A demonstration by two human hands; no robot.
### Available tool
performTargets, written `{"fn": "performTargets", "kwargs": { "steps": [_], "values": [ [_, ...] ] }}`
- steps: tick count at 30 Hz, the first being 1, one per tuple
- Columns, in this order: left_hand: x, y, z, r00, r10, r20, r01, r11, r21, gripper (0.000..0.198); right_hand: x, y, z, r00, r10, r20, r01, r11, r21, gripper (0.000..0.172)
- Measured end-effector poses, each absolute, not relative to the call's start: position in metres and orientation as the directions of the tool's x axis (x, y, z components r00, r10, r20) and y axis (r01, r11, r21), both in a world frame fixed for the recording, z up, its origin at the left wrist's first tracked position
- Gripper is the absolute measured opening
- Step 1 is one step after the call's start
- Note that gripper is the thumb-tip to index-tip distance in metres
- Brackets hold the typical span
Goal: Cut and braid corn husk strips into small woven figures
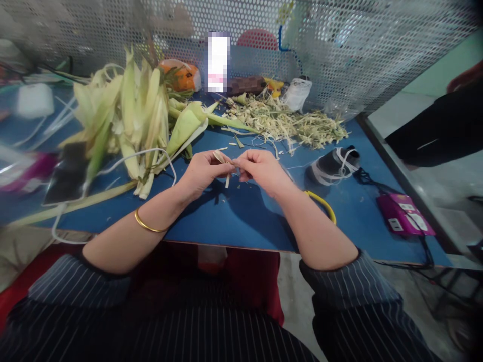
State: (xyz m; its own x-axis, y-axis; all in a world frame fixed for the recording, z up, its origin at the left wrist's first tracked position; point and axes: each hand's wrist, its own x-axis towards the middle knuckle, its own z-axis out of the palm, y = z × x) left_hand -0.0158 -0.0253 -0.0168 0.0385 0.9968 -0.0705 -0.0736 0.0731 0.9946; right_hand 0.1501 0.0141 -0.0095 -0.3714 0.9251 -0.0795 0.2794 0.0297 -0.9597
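Near the table's front, my left hand (pixel 204 173) is closed on a small pale strip of corn husk (pixel 218 157); one end of the strip hangs below the fingers. Close against it, my right hand (pixel 262 171) is pinched shut at the husk's tip. A fine thread (pixel 298 167) runs from my right hand toward a dark spool (pixel 332 165) with white cord around it. What lies exactly between the touching fingertips is too small to make out. Husk scraps (pixel 239 142) lie just beyond my hands on the blue table (pixel 234 221).
A bundle of corn husks (pixel 139 115) stands at the left, beside a black power bank (pixel 67 173) with a white cable. Shredded husk (pixel 287 120) is heaped at the back. To the right are a yellow ring (pixel 322 203) and a purple power strip (pixel 405 213). A person's dark-clothed leg (pixel 433 128) is beyond.
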Motion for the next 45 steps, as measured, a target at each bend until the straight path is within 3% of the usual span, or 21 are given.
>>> {"fn": "performTargets", "kwargs": {
  "steps": [3, 6, 16, 19, 25, 28, 31, 33, 35, 38, 41, 43, 45],
  "values": [
    [-0.018, -0.023, -0.019, 0.049, 0.985, -0.163, -0.154, 0.169, 0.974, 0.02, 0.151, 0.014, -0.007, -0.449, 0.892, -0.04, 0.264, 0.09, -0.96, 0.01],
    [-0.02, -0.02, -0.022, 0.062, 0.972, -0.226, -0.22, 0.234, 0.947, 0.02, 0.154, 0.015, -0.005, -0.513, 0.855, 0.077, 0.309, 0.268, -0.913, 0.004],
    [-0.024, -0.021, -0.019, 0.132, 0.964, -0.231, -0.166, 0.252, 0.953, 0.029, 0.156, 0.012, -0.005, -0.493, 0.807, 0.325, 0.512, 0.571, -0.642, 0.016],
    [-0.022, -0.022, -0.017, 0.076, 0.972, -0.223, -0.157, 0.233, 0.96, 0.026, 0.153, 0.011, -0.009, -0.458, 0.81, 0.366, 0.537, 0.58, -0.613, 0.016],
    [-0.021, -0.019, -0.018, 0.006, 0.962, -0.274, -0.207, 0.269, 0.941, 0.023, 0.163, 0.019, -0.001, -0.485, 0.824, 0.292, 0.534, 0.544, -0.648, 0.012],
    [-0.023, -0.017, -0.017, -0.068, 0.955, -0.287, -0.248, 0.263, 0.932, 0.022, 0.189, 0.014, 0.022, -0.38, 0.879, 0.289, 0.741, 0.476, -0.474, 0.018],
    [-0.024, -0.017, -0.013, -0.118, 0.954, -0.274, -0.278, 0.233, 0.932, 0.019, 0.222, -0.005, 0.034, -0.218, 0.97, 0.109, 0.96, 0.233, -0.156, 0.027],
    [-0.024, -0.018, -0.011, -0.131, 0.954, -0.269, -0.289, 0.223, 0.931, 0.017, 0.242, -0.021, 0.03, -0.131, 0.991, -0.016, 0.991, 0.131, 0.029, 0.033],
    [-0.023, -0.019, -0.011, -0.122, 0.955, -0.269, -0.294, 0.224, 0.929, 0.016, 0.256, -0.035, 0.018, -0.087, 0.996, -0.032, 0.986, 0.091, 0.141, 0.032],
    [-0.021, -0.018, -0.013, -0.107, 0.956, -0.273, -0.295, 0.231, 0.927, 0.016, 0.265, -0.048, 0.005, -0.108, 0.993, -0.04, 0.979, 0.113, 0.169, 0.028],
    [-0.019, -0.017, -0.016, -0.106, 0.956, -0.274, -0.292, 0.234, 0.927, 0.018, 0.257, -0.044, 0.008, -0.192, 0.98, 0.051, 0.972, 0.183, 0.145, 0.027],
    [-0.018, -0.016, -0.017, -0.097, 0.958, -0.271, -0.294, 0.232, 0.927, 0.021, 0.24, -0.029, 0.012, -0.255, 0.951, 0.176, 0.966, 0.257, 0.014, 0.027],
    [-0.018, -0.016, -0.017, -0.082, 0.958, -0.275, -0.299, 0.239, 0.924, 0.023, 0.217, -0.006, 0.011, -0.321, 0.924, 0.208, 0.925, 0.353, -0.138, 0.024]
  ]
}}
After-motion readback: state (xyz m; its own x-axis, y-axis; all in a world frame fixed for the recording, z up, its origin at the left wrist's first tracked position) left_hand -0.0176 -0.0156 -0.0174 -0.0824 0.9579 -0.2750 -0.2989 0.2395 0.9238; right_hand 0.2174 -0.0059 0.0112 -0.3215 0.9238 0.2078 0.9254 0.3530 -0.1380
